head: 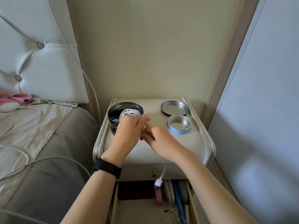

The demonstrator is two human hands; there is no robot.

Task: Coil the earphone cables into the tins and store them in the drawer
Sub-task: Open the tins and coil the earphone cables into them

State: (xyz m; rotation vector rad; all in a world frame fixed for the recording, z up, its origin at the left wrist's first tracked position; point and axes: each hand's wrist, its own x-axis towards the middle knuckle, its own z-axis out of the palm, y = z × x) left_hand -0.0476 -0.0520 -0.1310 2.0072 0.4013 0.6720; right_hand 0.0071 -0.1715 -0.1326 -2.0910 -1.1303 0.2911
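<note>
A white earphone cable (130, 113) is wound in loops around the fingers of my left hand (129, 128), which hovers over the open dark round tin (114, 111) at the nightstand's back left. My right hand (159, 139) sits just right of it and pinches the cable's loose end. The cable's tail runs under my right wrist and hangs down to a white plug (158, 182) over the open drawer (192, 206). A small open silver tin (178, 124) stands at the right, with a round lid (174, 108) lying behind it.
The cream nightstand (145, 152) has raised side rails. The open drawer holds several cables, a pink object and blue items. A bed with loose white cables and a padded headboard lies to the left. A white wardrobe panel stands close on the right.
</note>
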